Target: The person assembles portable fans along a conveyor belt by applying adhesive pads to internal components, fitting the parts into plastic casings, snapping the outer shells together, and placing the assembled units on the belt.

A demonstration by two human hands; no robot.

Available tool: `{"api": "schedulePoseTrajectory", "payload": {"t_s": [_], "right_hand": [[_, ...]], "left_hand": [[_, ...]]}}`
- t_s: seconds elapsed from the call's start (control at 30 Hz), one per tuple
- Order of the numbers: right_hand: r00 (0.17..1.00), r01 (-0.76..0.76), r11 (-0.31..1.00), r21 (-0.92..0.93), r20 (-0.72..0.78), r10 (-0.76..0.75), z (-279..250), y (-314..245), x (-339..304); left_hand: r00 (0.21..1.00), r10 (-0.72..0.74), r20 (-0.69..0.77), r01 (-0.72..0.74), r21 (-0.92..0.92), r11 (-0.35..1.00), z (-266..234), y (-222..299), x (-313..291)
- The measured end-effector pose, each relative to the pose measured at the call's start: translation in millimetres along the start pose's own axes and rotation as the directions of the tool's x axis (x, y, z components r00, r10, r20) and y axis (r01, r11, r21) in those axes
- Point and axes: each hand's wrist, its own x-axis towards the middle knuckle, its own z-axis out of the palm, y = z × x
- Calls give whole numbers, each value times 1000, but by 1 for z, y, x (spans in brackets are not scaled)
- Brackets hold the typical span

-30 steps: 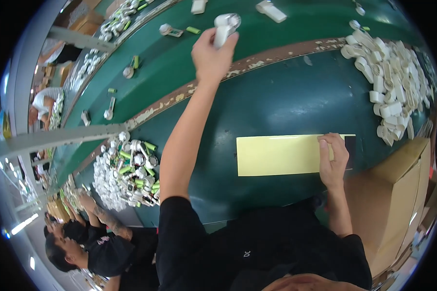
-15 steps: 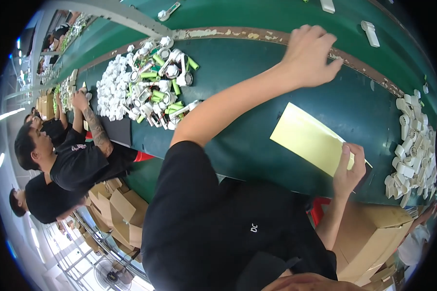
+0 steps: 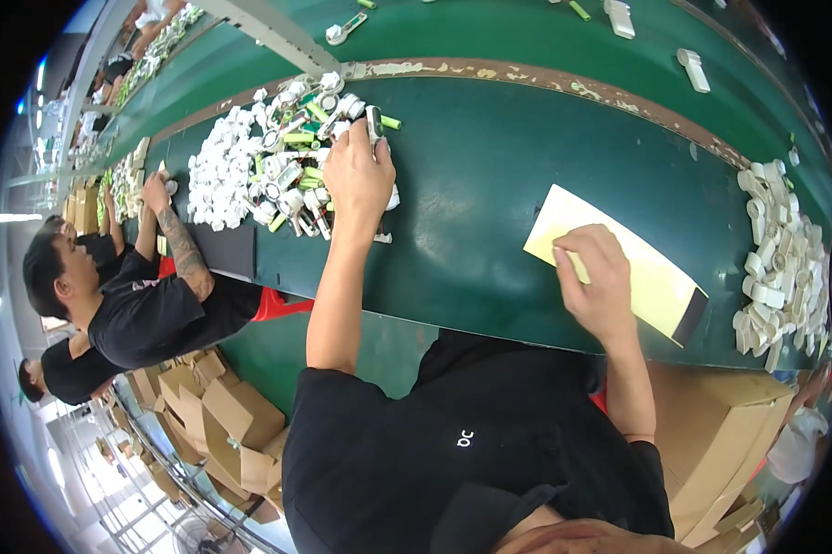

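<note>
At the right edge of the pile of parts [image 3: 291, 175], my left hand [image 3: 357, 180] has its fingers closed around a small white plastic part [image 3: 373, 122] with a dark face. The pile mixes white plastic pieces, green cylindrical cells and wired assemblies. My right hand [image 3: 605, 286] hovers over or rests on a yellow sheet [image 3: 656, 293] that lies flat and slanted on the dark green table; which of the two I cannot tell. Its fingers are curled, the index tip close to the thumb, and no object shows between them. One end of the sheet has a black strip.
A heap of cream plastic housings [image 3: 781, 263] covers the table's right end. Beyond the worn brown rail [image 3: 490, 69] runs a green belt carrying scattered parts. Cardboard boxes [image 3: 711, 425] stand below at right. A co-worker [image 3: 148, 305] works at left beside a black mat [image 3: 224, 249].
My left arm has swung from above the sheet, near the rail, leftward to the pile. The right hand has left the sheet's lower right end and moved leftward along it.
</note>
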Motion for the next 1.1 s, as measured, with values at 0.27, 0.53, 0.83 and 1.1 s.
{"api": "schedulePoseTrajectory", "payload": {"t_s": [0.27, 0.53, 0.83, 1.1], "right_hand": [[996, -47, 993, -105, -84, 38, -8, -10, -5], [984, 50, 847, -529, -121, -134, -43, 13, -21], [786, -450, 890, 66, -444, 431, -113, 34, -87], [610, -577, 804, 141, -581, 539, -141, 76, -152]], "left_hand": [[824, -4, 566, 566, -824, -12, -25, 117, -4], [783, 302, 544, 545, -834, 90, 4, 230, -55], [572, 654, 496, 315, -869, 383, -10, 331, -68], [452, 881, 138, -379, -865, 330, 7, 432, -61]]}}
